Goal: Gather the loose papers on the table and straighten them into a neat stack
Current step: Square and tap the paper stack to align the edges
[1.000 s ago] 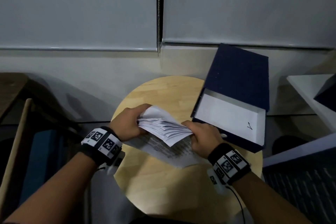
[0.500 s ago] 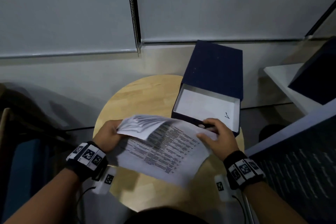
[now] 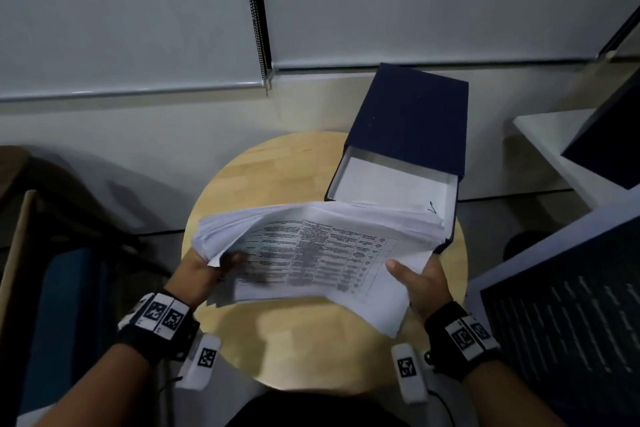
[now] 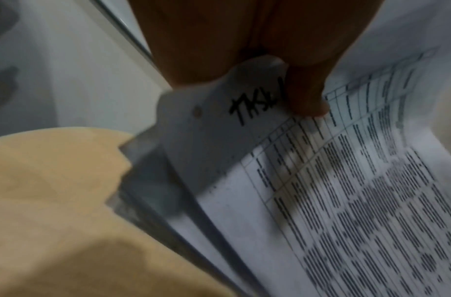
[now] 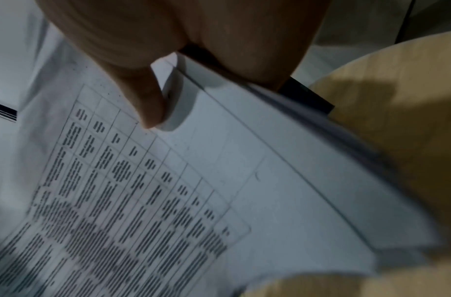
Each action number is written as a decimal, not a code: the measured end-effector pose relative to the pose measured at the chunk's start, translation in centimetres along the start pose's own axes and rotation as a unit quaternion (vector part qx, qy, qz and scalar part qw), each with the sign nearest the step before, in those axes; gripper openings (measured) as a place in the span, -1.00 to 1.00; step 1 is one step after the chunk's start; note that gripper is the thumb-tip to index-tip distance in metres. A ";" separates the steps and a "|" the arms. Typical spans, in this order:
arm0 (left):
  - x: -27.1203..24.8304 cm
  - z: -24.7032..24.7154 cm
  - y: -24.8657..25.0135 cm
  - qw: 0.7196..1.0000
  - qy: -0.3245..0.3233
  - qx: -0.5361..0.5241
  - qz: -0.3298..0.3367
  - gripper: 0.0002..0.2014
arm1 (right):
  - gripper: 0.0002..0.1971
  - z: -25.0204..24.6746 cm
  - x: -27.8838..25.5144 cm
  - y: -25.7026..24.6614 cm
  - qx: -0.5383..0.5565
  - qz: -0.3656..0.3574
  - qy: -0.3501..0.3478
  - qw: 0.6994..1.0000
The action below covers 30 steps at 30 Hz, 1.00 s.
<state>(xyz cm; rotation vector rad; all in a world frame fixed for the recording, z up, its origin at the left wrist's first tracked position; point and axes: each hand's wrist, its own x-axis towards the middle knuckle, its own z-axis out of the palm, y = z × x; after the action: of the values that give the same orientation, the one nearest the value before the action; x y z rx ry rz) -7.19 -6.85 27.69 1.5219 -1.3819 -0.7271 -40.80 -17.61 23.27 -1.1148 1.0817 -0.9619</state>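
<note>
Two hands [image 3: 194,274] (papers [image 3: 311,253] crosswise)

The papers [image 3: 311,246] now spread wide, lifted between left hand [image 3: 197,274] at nine o'clock and right hand [image 3: 420,282] at three.

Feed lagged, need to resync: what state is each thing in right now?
papers: held off the table, fanned, edges uneven
left hand: grips the papers' left end
right hand: grips their right end, thumb on top
blue box: open, on the round table
</note>
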 end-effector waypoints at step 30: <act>-0.6 6.3 -10.2 0.976 0.044 -0.027 -0.210 -0.82 | -0.55 -0.8 1.6 8.3 -0.125 0.089 0.093 0.984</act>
<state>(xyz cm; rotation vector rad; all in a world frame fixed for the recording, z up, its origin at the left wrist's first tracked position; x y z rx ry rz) -8.64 -8.35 15.89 1.8028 -0.9741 -0.9319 -40.75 -17.75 14.78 -1.1215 1.4606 -0.8156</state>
